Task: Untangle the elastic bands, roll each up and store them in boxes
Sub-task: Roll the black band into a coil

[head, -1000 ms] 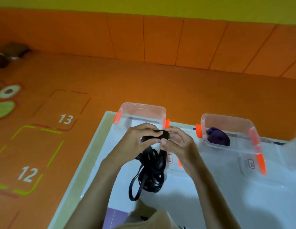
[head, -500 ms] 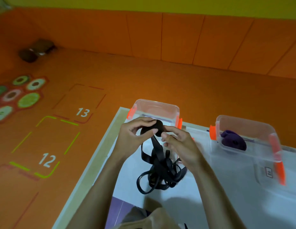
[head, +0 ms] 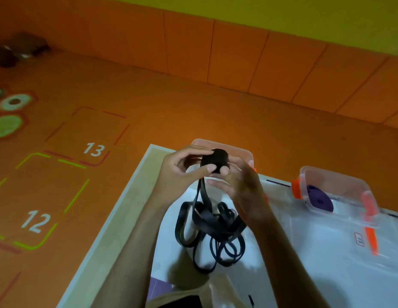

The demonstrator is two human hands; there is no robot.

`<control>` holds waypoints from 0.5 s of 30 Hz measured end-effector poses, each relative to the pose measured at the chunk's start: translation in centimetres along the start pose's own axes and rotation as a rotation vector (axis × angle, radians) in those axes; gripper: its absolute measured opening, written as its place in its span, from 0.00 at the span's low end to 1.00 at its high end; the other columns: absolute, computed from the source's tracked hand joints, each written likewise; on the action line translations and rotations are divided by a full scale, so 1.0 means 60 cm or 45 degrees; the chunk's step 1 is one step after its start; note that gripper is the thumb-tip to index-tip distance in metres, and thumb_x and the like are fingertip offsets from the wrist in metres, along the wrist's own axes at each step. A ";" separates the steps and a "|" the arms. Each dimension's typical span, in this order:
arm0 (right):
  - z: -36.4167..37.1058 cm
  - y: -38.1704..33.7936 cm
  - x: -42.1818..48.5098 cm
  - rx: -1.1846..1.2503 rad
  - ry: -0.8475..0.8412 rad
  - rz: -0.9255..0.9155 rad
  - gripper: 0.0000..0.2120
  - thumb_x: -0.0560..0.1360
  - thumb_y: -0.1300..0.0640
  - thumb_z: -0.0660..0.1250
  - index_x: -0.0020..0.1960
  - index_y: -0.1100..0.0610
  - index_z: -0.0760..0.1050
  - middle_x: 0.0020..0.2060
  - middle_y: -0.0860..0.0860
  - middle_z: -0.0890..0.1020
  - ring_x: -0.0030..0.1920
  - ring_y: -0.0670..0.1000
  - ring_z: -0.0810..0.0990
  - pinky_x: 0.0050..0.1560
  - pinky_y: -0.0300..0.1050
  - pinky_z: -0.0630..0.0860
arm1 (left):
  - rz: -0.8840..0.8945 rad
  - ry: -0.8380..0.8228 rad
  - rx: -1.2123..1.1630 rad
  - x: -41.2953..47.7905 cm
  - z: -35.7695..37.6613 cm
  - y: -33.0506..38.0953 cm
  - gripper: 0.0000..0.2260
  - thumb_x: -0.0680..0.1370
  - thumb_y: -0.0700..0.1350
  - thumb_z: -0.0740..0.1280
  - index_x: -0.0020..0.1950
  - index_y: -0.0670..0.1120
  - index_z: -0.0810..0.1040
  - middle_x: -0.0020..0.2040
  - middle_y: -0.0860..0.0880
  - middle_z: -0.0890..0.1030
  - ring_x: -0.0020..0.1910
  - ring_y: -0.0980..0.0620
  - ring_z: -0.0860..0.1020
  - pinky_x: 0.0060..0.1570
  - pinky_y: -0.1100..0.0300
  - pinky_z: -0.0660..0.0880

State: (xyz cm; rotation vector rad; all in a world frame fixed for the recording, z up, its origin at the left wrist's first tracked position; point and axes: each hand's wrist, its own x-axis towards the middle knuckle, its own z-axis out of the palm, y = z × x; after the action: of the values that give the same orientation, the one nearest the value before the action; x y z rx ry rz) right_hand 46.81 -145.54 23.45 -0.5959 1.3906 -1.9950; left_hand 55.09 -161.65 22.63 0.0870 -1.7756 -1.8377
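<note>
A black elastic band is partly wound into a small roll held above the table. My left hand pinches the roll from the left with thumb and fingers. My right hand grips it from the right. The band's loose tail hangs down in tangled loops onto the white table. Behind my hands stands a clear box with orange clips, mostly hidden. A second clear box at the right holds a rolled purple band.
A clear lid with an orange clip lies flat on the table in front of the right box. The table's pale edge runs diagonally at left. Beyond it lies an orange floor with numbered squares and an orange wall.
The camera has shifted, so everything sits further right and lower. My hands keep turning the black roll, and the hanging loops have swung slightly.
</note>
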 end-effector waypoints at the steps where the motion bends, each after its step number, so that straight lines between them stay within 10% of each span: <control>1: 0.008 0.008 0.003 0.045 -0.008 -0.018 0.17 0.79 0.50 0.74 0.63 0.58 0.77 0.57 0.58 0.86 0.56 0.59 0.87 0.55 0.50 0.84 | 0.000 0.007 -0.030 0.002 -0.007 -0.002 0.14 0.74 0.37 0.79 0.57 0.50 0.87 0.57 0.48 0.87 0.59 0.48 0.85 0.59 0.60 0.79; 6: 0.000 0.028 0.003 -0.203 0.051 0.071 0.11 0.79 0.52 0.72 0.61 0.47 0.82 0.58 0.49 0.86 0.59 0.49 0.85 0.56 0.48 0.82 | -0.055 -0.069 0.018 0.006 -0.040 -0.021 0.13 0.75 0.40 0.79 0.58 0.51 0.88 0.57 0.49 0.87 0.60 0.47 0.85 0.62 0.56 0.79; 15: -0.026 0.036 -0.012 -0.170 0.219 -0.021 0.12 0.76 0.53 0.76 0.58 0.54 0.83 0.57 0.59 0.85 0.57 0.62 0.87 0.54 0.52 0.85 | -0.097 -0.171 0.106 -0.007 -0.024 -0.049 0.14 0.75 0.46 0.79 0.60 0.55 0.87 0.59 0.55 0.87 0.63 0.51 0.84 0.66 0.57 0.78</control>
State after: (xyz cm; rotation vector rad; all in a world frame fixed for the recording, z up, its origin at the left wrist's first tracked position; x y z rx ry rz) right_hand 46.80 -144.55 20.86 -0.5045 1.6374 -2.0168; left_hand 55.02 -162.88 19.56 0.0651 -1.9661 -1.8610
